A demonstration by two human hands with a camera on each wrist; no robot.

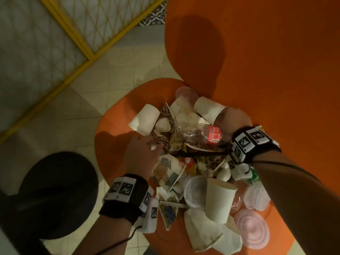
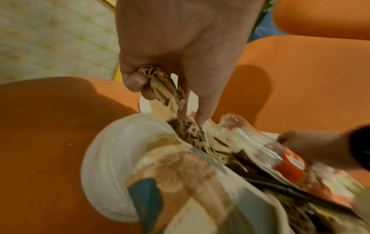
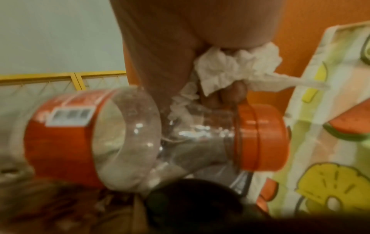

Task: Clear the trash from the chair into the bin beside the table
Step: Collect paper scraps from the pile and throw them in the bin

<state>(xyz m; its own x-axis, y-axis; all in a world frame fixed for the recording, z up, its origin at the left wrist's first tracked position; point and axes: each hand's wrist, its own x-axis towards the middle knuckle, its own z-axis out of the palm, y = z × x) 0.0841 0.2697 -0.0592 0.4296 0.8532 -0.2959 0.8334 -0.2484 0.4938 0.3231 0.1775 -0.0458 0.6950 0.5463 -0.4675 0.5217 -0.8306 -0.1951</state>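
Note:
A heap of trash covers the orange chair seat (image 1: 114,129): white paper cups (image 1: 145,119), a crushed clear bottle (image 1: 202,133) with a red label, leopard-print paper (image 1: 163,140), printed plates, plastic lids. My left hand (image 2: 160,95) is at the heap's left edge and grips a bunched strip of the leopard-print paper (image 2: 164,88). My right hand (image 3: 226,88) is at the heap's right side by the bottle's neck. It clutches a crumpled white tissue (image 3: 230,71), with its fingertips against the bottle (image 3: 124,134) near the orange cap (image 3: 260,136). The black bin (image 1: 55,196) stands on the floor at lower left.
The orange chair back (image 1: 257,52) rises behind the heap. An upright paper cup (image 1: 219,201) and pink lids (image 1: 252,229) lie at the near side of the seat. A yellow-framed lattice fence (image 1: 77,39) runs along the tiled floor at the left.

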